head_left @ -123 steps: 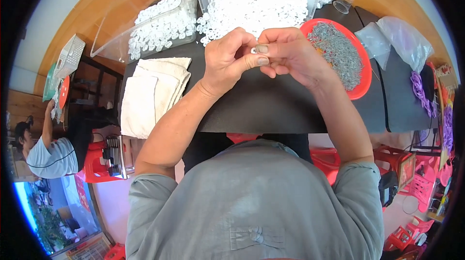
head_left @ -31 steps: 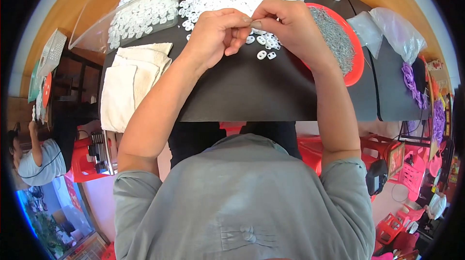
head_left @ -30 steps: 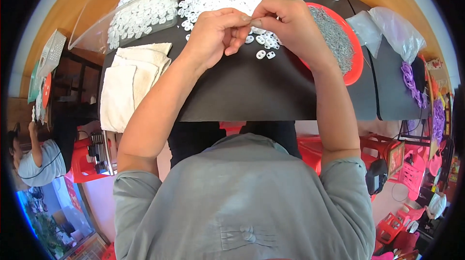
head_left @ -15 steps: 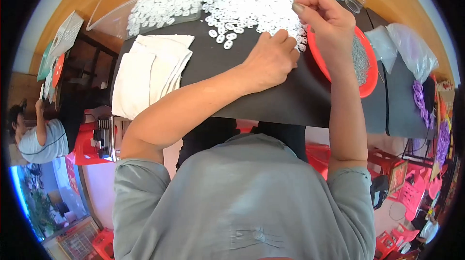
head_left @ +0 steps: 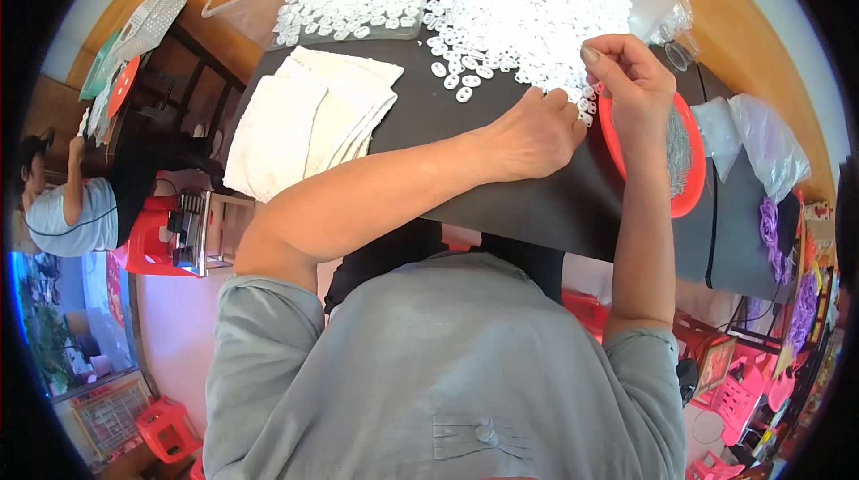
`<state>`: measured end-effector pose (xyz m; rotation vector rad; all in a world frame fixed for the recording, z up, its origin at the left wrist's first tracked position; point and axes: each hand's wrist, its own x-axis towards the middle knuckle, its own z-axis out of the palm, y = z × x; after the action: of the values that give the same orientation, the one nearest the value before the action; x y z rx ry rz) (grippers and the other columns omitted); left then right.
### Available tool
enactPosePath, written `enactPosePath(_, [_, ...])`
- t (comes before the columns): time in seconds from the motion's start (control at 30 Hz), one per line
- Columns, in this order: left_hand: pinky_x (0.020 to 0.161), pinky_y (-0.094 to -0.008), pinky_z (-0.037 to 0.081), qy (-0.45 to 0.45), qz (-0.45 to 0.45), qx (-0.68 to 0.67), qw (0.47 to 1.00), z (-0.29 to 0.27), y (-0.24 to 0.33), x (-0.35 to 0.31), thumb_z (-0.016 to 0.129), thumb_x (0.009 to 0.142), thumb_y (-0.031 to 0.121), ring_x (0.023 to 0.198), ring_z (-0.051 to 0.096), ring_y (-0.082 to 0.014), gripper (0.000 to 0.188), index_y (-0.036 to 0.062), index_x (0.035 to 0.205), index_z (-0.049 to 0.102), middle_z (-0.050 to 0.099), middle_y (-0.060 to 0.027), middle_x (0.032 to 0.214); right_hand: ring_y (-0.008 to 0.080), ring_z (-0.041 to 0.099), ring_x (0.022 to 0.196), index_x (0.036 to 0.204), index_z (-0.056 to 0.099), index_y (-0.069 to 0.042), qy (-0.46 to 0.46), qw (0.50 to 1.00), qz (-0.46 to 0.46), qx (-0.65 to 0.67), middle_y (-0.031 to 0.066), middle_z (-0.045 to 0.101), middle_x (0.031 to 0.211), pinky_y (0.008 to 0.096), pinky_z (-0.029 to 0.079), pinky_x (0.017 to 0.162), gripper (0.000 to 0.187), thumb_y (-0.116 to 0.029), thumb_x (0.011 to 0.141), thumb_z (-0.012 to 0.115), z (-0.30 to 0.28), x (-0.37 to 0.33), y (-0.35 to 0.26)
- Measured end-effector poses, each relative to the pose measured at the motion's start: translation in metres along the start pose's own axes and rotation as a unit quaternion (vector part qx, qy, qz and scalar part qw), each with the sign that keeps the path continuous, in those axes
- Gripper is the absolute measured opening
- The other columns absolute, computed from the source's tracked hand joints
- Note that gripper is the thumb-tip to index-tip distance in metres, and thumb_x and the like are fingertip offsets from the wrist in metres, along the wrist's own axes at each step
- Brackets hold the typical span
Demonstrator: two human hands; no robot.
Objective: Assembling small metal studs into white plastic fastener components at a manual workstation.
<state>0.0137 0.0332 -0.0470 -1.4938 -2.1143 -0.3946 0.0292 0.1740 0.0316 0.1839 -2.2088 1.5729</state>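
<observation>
A big heap of small white oval plastic pieces with two holes each (head_left: 537, 6) covers the far middle of the dark table. At its near edge my left hand (head_left: 535, 135) is closed, fingers curled down; whatever they hold is hidden. My right hand (head_left: 637, 86) is raised over the rim of a red plastic basin (head_left: 689, 200), thumb and forefinger pinched together. Anything in that pinch is too small to make out. Many thin grey metal bits (head_left: 678, 158) lie in the basin, partly hidden by my right wrist. Several loose white pieces (head_left: 463, 82) lie left of my hands.
Folded cream cloths (head_left: 277, 135) lie at the table's left. Behind them stands a clear plastic box (head_left: 407, 31) of white pieces. Clear plastic bags (head_left: 769, 135) and purple cord (head_left: 769, 229) are on the right. Another person (head_left: 76, 212) sits far left beside a red stool.
The whole view has shifted, so the table and hands appear lower and further right. Both hands keep nearly the same pose, the left by the heap and the right over the basin.
</observation>
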Motion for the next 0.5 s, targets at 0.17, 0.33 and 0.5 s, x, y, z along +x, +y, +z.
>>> enactPosePath(0.17, [0.060,-0.0401,0.048,0.028,-0.121,-0.146,0.982,-0.010,0.004,0.006,0.057,0.080,0.012,0.074,0.060,-0.0293,0.011,0.0029,0.075,0.060,0.062,-0.0137,0.079,0.0059,0.054,0.067,0.091,0.067,0.001,0.000,1.000,0.015,0.002,-0.0005,0.061,0.074,0.0184,0.038,0.058,0.008,-0.004,0.085,0.067,0.002,-0.001,0.001])
enactPosePath(0.33, [0.060,-0.0351,0.048,0.113,-0.351,-0.459,0.808,-0.022,-0.026,0.007,0.055,0.087,0.016,0.067,0.060,-0.0214,0.018,-0.0004,0.085,0.062,0.062,-0.0116,0.076,0.0051,0.054,0.065,0.091,0.068,-0.001,0.035,0.999,0.002,0.014,-0.0002,0.061,0.073,0.0180,0.037,0.056,0.008,-0.005,0.084,0.067,0.002,0.000,0.009])
enactPosePath(0.5, [0.044,-0.0256,0.040,0.133,-0.423,-0.666,0.600,-0.045,-0.045,0.004,0.054,0.090,0.013,0.057,0.052,-0.0106,0.016,-0.0009,0.091,0.063,0.056,-0.0039,0.071,0.0039,0.054,0.063,0.089,0.067,-0.001,-0.005,0.995,0.074,0.069,-0.0004,0.062,0.072,0.0179,0.036,0.053,0.008,-0.009,0.086,0.066,0.011,0.001,0.012])
